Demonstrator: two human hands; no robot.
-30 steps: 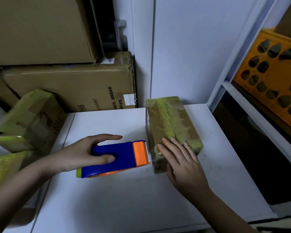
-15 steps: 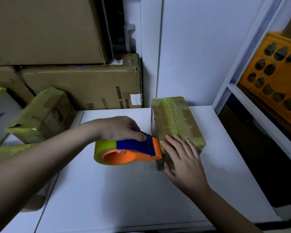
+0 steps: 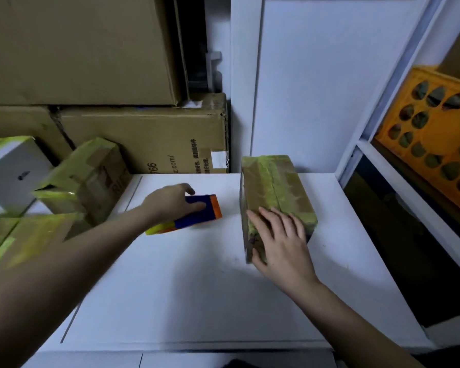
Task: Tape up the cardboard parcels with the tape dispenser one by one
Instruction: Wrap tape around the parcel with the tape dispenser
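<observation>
Head view: white table [image 3: 186, 288]; left hand [image 3: 170, 205] grips tape dispenser [image 3: 199, 211], right hand [image 3: 282, 243] flat on parcel [image 3: 274, 187].

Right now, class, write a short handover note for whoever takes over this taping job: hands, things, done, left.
Left hand grips the tape dispenser on the white table, apart from the parcel.
Right hand rests flat on the near end of the parcel.
Done: that parcel carries yellow-green tape along its top.
Left: whether it needs more tape cannot be told; taped parcels lie piled at the left.
</observation>
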